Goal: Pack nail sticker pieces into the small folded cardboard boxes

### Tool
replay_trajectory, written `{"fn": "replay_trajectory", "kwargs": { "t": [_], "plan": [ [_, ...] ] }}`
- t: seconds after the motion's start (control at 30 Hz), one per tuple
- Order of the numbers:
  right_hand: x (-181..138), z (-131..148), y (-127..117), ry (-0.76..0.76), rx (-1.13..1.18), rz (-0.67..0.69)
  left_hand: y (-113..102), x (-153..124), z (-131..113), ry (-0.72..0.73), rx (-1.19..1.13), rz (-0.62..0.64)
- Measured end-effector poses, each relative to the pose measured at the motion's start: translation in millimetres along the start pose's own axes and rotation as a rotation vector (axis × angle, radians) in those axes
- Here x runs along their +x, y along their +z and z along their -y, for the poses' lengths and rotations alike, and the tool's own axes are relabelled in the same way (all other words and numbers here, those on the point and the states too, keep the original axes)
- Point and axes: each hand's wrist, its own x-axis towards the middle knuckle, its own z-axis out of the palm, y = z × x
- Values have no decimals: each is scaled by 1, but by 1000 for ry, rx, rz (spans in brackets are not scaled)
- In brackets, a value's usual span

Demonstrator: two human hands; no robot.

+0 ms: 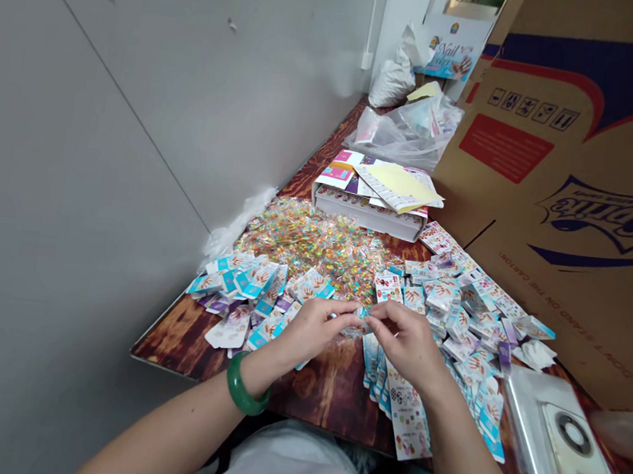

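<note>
Both pinch packet (363, 316): left hand (313, 333); right hand (408, 342) | carton (581, 246) "Sprite" | box (452, 50) "Nail"

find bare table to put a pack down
Bare wood shows at the near edge below the left hand and right hand, which pinch a pack, and at the front-left corner. Crowded elsewhere: left pile, right pile, confetti bag, white box.

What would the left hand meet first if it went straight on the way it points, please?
The left hand touches the small packet at its fingertips; straight beyond, probably the right hand.
</note>
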Motion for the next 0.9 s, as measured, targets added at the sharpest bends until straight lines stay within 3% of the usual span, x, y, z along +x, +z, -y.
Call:
{"fn": "replay_trajectory", "kwargs": {
  "t": [0.1, 0.2, 0.37, 0.53, 0.73, 0.9],
  "plan": [
    [0, 5, 2, -67, -100, -9, 2, 2, 1, -55, -98, -43],
    [-3, 7, 7, -116, -41, -71, 4, 3, 4, -200, -316, -43],
    [-8, 0, 20, 6, 214, -176, 1, 4, 3, -281, -513, 11],
    [-8, -6, 32, 81, 374, -210, 1, 5, 3, -255, -586, -47],
    [-9, -3, 44, 84, 352, -356, 12, 3, 18, -336, -656, -100],
    [-8, -13, 39, 167, 385, -301, 18, 3, 24, -437, -612, -34]
  ]
}}
